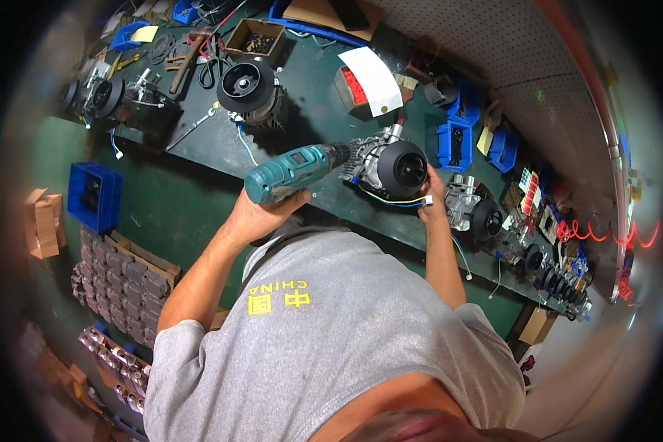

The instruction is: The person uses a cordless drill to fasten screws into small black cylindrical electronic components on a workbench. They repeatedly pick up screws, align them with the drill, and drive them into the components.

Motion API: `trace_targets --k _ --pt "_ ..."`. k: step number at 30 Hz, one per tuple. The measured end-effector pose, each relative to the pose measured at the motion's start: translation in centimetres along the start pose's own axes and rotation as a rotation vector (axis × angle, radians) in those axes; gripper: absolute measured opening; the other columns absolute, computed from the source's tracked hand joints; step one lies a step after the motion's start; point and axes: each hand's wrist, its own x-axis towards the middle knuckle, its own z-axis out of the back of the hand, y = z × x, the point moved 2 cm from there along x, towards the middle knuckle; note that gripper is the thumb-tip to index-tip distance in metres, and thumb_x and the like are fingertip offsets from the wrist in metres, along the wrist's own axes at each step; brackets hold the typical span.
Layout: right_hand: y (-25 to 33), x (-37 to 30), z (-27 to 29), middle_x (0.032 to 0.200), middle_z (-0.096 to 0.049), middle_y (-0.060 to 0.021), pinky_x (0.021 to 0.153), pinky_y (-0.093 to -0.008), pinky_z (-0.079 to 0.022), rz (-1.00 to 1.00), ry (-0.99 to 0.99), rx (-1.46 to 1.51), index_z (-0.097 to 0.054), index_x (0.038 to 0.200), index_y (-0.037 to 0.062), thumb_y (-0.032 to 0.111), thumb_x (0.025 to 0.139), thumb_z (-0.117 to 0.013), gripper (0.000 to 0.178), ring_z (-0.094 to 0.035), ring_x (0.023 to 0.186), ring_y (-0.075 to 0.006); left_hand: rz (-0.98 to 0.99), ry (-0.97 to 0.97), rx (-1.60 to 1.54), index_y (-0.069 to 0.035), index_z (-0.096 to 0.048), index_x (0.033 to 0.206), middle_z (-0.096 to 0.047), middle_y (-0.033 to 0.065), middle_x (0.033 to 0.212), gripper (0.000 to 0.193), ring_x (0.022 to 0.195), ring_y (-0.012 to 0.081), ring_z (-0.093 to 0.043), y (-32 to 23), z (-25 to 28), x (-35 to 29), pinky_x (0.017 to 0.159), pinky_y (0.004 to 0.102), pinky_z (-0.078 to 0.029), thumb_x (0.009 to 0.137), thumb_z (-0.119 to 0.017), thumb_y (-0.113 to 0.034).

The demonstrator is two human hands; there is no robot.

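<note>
My left hand [265, 212] is wrapped round the grip of a teal cordless drill [291, 174]. The drill lies level and points right, its chuck close against the finned metal side of a blower unit [376, 163]; whether the bit touches is hidden. This unit rests tilted on the bench, its round black fan [404, 169] facing right and towards me. From the right side my right hand [433, 197] grips it beside the fan, partly hidden behind it. A yellow and blue wire lead with a white plug [428, 200] hangs by my right fingers.
Another blower unit [249, 92] stands further back on the green bench [309, 81], near a wrench [193, 127] and a hammer [189, 62]. More units [470, 210] line the right edge. Blue bins [455, 146] hold small parts. A red coiled hose [604, 234] hangs at far right.
</note>
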Motion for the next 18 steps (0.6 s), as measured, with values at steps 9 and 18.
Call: trace_targets --k 9,18 --pt "-1.5 0.6 -1.5 0.119 -0.068 -0.0065 0.093 -0.0324 -0.05 0.085 -0.096 -0.584 -0.059 0.131 0.0074 0.014 0.083 -0.077 0.051 -0.062 0.109 -0.0173 -0.286 0.068 0.305 -0.008 -0.065 0.121 -0.071 0.0186 0.105 0.041 0.097 0.0368 -0.069 -4.4 0.9 2.4 0.084 0.0412 -0.056 0.082 -0.075 -0.019" --pt "-2.9 0.6 -0.8 0.118 -0.067 -0.0019 0.095 -0.0311 -0.048 0.296 0.153 -0.437 -0.062 0.125 0.0059 0.016 0.085 -0.078 0.044 -0.061 0.11 -0.0143 -0.305 0.469 1.021 -0.002 -0.069 0.099 -0.072 0.0153 0.088 0.036 0.086 0.0323 -0.071 -18.3 -1.5 10.4 0.077 0.0426 -0.056 0.072 -0.076 -0.026"
